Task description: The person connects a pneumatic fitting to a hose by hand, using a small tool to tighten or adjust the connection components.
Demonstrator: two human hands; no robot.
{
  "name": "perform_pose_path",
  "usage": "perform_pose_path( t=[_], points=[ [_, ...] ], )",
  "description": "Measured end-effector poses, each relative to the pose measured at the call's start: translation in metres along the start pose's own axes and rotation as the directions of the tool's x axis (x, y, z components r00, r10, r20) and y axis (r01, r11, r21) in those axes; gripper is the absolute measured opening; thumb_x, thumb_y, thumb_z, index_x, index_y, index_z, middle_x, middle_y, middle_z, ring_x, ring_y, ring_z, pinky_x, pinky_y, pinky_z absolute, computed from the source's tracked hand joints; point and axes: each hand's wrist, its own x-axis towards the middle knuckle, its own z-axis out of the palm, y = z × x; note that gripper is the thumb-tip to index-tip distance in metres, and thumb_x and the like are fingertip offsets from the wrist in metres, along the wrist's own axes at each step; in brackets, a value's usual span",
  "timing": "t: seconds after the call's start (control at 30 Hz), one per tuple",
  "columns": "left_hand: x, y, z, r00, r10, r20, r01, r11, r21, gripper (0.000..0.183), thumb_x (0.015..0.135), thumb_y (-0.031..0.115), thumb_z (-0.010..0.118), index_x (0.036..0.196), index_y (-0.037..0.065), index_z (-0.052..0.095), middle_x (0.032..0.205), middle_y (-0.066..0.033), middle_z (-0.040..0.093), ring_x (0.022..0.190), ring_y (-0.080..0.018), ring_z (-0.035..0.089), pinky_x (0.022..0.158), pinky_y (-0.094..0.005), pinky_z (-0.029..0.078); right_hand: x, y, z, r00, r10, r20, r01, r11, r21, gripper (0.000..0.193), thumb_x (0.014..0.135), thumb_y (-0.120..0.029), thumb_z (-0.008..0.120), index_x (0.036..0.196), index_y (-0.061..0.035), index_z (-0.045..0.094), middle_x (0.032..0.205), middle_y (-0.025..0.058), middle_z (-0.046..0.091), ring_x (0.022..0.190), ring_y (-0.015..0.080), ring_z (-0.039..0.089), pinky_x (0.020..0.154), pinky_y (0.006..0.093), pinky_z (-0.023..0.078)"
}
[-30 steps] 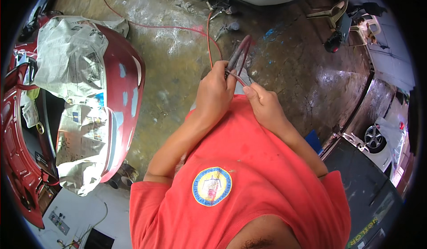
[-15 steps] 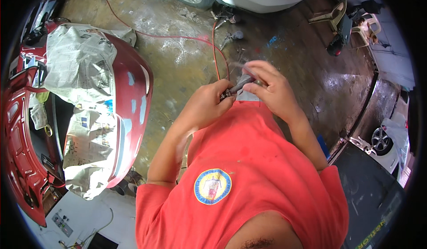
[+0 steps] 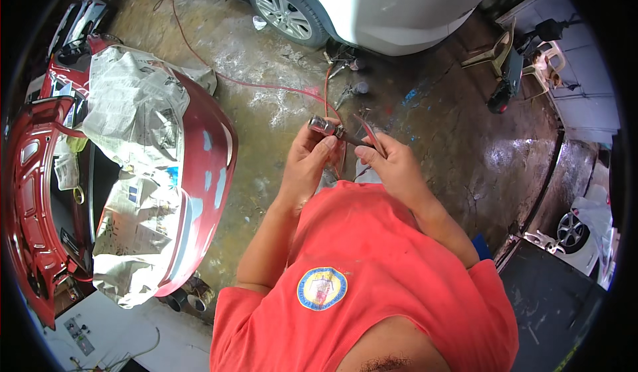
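In front of my waist, my left hand [image 3: 307,158] is closed round a metal hose coupling [image 3: 323,127], its shiny end showing above the fingers. A dark, narrow strip [image 3: 352,139] runs from the coupling across to my right hand [image 3: 393,166]. My right hand pinches it between thumb and fingers, and a thin reddish-dark length [image 3: 373,137] sticks up beside them. Whether that length and the strip are one piece, I cannot tell. Close by my left hand, an orange-red hose [image 3: 326,93] comes up from the floor; its join to the coupling is hidden.
At left stands a red car body [image 3: 211,139] with grey filler patches, covered partly by newspaper [image 3: 136,96]. A white car [image 3: 385,6] is parked ahead. Spray guns [image 3: 349,90] lie on the floor beyond my hands. Plastic chairs [image 3: 492,50] stand at far right.
Both hands have turned, so the coupling now points up and left above my left hand. My right hand has come down and closed. The view has shifted, showing more of the white car.
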Motion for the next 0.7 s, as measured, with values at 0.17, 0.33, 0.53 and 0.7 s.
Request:
perform_pose_path(
  t=[0.17,0.33,0.53,0.7],
  points=[
    [0.002,-0.015,0.001,1.000,-0.024,0.009,0.024,0.998,-0.063,0.034,0.104,0.019,0.061,0.133,0.004,0.054,0.122,-0.0102,0.062,0.104,-0.0178,0.063,0.080,-0.0337,0.054,-0.007,0.005,-0.007,0.999,0.032,-0.020,-0.032,0.999,-0.014,0.031,0.102,-0.030,0.066,0.092,-0.0018,0.064,0.066,-0.0029,0.047,0.065,0.0059,0.039,0.057,0.0287,0.036],
    [0.001,-0.022,0.017,1.000,0.015,0.002,-0.015,0.993,-0.115,0.030,0.109,0.025,0.052,0.131,0.004,0.054,0.110,-0.0072,0.063,0.105,-0.0181,0.062,0.087,-0.0357,0.055,-0.014,0.000,-0.011,0.997,0.043,0.058,-0.041,0.998,-0.040,0.029,0.104,-0.028,0.064,0.095,-0.0008,0.066,0.070,-0.0007,0.052,0.067,0.0059,0.045,0.061,0.0282,0.042],
    [0.018,0.008,0.033,0.987,0.163,0.016,-0.155,0.960,-0.233,0.034,0.113,0.027,0.042,0.135,0.002,0.049,0.085,-0.0034,0.050,0.074,-0.0156,0.055,0.072,-0.0335,0.051,-0.024,-0.001,-0.012,0.987,-0.088,0.136,0.084,0.996,0.028,0.028,0.106,-0.025,0.061,0.119,-0.0005,0.066,0.097,0.0050,0.068,0.084,0.0094,0.058,0.076,0.0291,0.052],
    [0.006,0.052,0.036,0.963,-0.217,0.158,0.244,0.954,-0.176,0.043,0.111,0.033,0.045,0.140,0.001,0.049,0.087,-0.0005,0.046,0.062,-0.0078,0.040,0.051,-0.0240,0.032,-0.042,-0.018,-0.043,0.981,-0.195,0.020,0.193,0.978,0.080,0.032,0.107,-0.029,0.061,0.121,-0.0005,0.064,0.100,0.0090,0.068,0.084,0.0144,0.060,0.076,0.0318,0.051]
  ],
)
